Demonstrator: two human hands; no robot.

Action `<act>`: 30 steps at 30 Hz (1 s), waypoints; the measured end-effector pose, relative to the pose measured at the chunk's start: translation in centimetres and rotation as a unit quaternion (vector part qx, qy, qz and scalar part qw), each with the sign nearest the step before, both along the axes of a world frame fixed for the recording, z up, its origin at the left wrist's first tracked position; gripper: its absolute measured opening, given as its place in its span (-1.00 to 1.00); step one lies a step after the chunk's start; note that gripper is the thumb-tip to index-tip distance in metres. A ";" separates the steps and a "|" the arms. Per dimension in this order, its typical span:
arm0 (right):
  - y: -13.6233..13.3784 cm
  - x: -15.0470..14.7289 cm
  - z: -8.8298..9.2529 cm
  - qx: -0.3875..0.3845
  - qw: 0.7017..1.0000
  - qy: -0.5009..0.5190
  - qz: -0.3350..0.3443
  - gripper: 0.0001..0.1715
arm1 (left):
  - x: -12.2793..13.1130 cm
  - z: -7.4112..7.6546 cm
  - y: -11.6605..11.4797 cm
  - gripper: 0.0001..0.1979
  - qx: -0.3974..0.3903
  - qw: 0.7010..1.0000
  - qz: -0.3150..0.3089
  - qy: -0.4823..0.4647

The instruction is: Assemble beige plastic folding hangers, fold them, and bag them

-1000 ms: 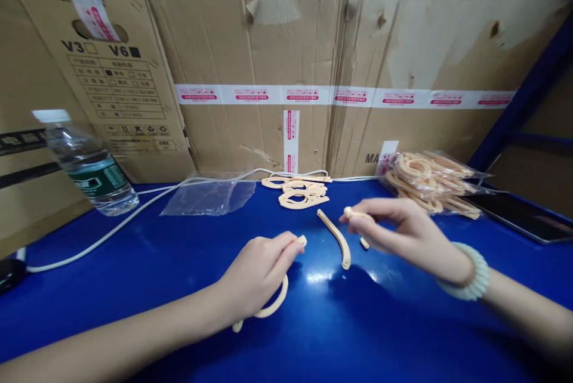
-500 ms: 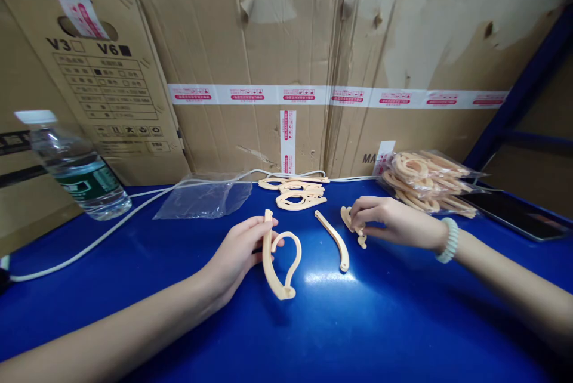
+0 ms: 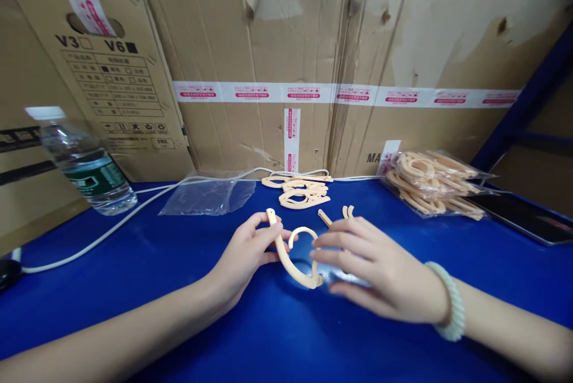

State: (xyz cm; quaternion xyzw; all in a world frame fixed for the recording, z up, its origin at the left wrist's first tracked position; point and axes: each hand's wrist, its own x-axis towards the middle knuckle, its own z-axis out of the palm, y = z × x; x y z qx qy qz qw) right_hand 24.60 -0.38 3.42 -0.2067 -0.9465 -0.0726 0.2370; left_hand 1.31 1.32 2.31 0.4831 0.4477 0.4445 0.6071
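My left hand (image 3: 255,243) pinches the upper end of a beige plastic folding-hanger arm (image 3: 286,261), tilted over the table. A curved hanger hook (image 3: 304,231) is joined at the arm's lower end. Beside the hook, my right hand (image 3: 371,266) is open, slightly blurred, its fingers apart and the fingertips at the hook's right side; whether they touch it I cannot tell. Behind this hand a second hanger arm (image 3: 324,217) lies mostly hidden. Small curved beige pieces (image 3: 348,211) show just above the right fingers.
Several beige hanger parts (image 3: 304,195) lie at the back of the blue table (image 3: 286,341). Bagged hangers (image 3: 430,183) and a phone (image 3: 523,216) are at right. A clear plastic bag (image 3: 206,195), white cable (image 3: 102,237) and water bottle (image 3: 89,162) are at left. Cardboard (image 3: 250,43) stands behind.
My right hand has left the small pieces and come leftward and nearer, beside the hook. The held arm has tilted, its lower end swinging right.
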 end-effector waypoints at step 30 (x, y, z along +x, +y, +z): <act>-2.1 -1.7 -1.6 0.017 0.999 0.024 -0.033 -0.63 | 0.4 -2.1 -1.8 -0.61 0.651 0.570 -0.159 0.476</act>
